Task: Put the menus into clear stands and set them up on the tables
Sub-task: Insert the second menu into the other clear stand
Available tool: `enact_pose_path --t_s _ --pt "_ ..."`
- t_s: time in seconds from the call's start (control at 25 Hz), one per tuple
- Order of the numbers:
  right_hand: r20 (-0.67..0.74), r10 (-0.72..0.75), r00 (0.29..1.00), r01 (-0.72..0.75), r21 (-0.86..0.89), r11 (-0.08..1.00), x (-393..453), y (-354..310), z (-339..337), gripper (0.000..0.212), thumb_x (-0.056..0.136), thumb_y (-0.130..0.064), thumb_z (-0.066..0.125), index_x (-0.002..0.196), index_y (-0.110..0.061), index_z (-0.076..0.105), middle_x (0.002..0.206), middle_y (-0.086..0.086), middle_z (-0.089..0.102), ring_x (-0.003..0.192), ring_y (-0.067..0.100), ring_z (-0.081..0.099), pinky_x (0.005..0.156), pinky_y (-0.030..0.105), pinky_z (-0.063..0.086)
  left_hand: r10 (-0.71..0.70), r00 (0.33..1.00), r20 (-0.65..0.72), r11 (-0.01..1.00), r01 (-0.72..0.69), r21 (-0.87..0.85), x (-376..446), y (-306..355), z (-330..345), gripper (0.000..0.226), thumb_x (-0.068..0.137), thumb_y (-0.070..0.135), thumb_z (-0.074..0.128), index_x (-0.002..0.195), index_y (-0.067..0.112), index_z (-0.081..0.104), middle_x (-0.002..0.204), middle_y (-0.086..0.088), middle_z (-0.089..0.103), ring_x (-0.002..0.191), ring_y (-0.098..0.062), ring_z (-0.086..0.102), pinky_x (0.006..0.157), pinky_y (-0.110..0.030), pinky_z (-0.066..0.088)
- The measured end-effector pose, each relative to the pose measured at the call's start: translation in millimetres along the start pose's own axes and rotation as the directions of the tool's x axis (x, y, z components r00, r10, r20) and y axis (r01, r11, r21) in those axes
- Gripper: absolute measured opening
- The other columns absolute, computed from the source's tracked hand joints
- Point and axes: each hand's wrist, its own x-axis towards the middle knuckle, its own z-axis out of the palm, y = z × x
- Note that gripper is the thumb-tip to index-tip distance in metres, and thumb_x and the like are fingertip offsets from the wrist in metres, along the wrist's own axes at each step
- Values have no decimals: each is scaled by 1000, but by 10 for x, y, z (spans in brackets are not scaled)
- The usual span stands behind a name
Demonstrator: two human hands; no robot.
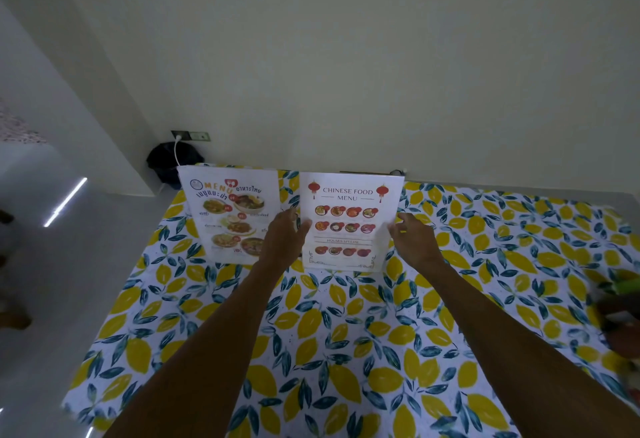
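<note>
Two menus stand upright in clear stands at the far side of the table [311, 333], which wears a lemon-print cloth. The Thai menu [227, 212] is on the left. The Chinese food menu [349, 219] stands just right of it. My left hand [282, 236] grips the Chinese menu's left edge, thumb on the front. My right hand [414, 240] pinches its right edge. Both arms reach forward over the cloth.
A pale wall rises right behind the table. A wall socket [190, 135] with a white cable and a dark bag [169, 164] sit at the back left corner. Blurred coloured items [620, 313] lie at the table's right edge. Glossy floor lies to the left.
</note>
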Motion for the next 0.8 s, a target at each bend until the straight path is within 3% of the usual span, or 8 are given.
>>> enact_pose_path --t_s 0.12,0.28,0.48,0.64,0.8 --pt "-1 48 999 -48 9 999 -123 31 -27 47 95 -31 56 132 -3 50 120 20 68 112 35 63 91 39 49 -45 999 12 999 45 0 -44 -93 -12 53 94 41 55 134 8 48 129 -17 58 118 -32 56 98 -43 45" --pt "1 93 996 -93 -38 995 -348 68 49 35 92 -29 60 115 -3 55 109 20 68 102 37 64 82 42 52 -58 998 21 998 58 39 -222 -199 -96 54 93 45 54 135 11 47 129 -15 58 117 -32 57 96 -47 48" --pt "173 -118 978 169 -318 933 -671 -170 414 35 94 -36 49 119 -11 51 114 15 60 107 35 60 82 44 53 22 999 38 931 -35 363 -498 -583 -303 53 93 55 45 124 13 55 123 -12 60 112 -31 57 91 -45 49" --pt "274 -225 935 312 -334 889 -787 -596 828 41 96 -36 45 130 -14 46 126 12 55 116 33 53 86 46 51 10 999 34 849 -26 528 -572 -977 -548 65 92 61 39 135 13 49 136 -12 55 120 -33 55 97 -47 43" --pt "307 -254 917 357 -351 866 -750 -1022 1267 43 97 -36 43 131 -10 46 126 13 54 114 33 54 84 43 51 16 1000 8 813 -17 582 -442 -1407 -897 64 91 64 38 131 16 53 131 -10 59 117 -30 57 97 -46 43"
